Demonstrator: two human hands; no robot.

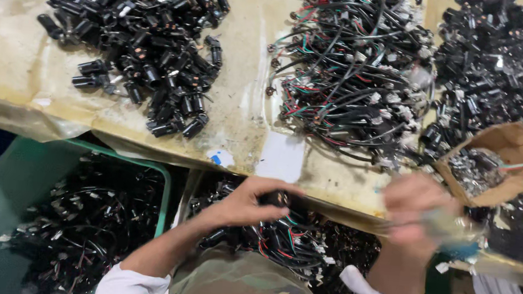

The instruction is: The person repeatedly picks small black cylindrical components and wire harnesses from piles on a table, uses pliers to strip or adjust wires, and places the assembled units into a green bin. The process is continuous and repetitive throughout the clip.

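Observation:
My left hand [250, 200] is closed around a small black cylindrical part with red, green and black wires [280, 237] trailing from it, just below the table's front edge. My right hand [413, 216] is motion-blurred at the table edge and grips a thin tool or part [452, 225] that is too smeared to name. A heap of loose black cylindrical parts [146, 41] lies on the table at the upper left. A tangle of wired assemblies [352, 73] sits in the upper middle.
A green bin [14, 179] with wired parts stands low at the left. A torn cardboard box [513, 149] of small metal pieces sits at the right, beside another black pile [494, 65]. The table [242, 72] has a worn yellowish covering.

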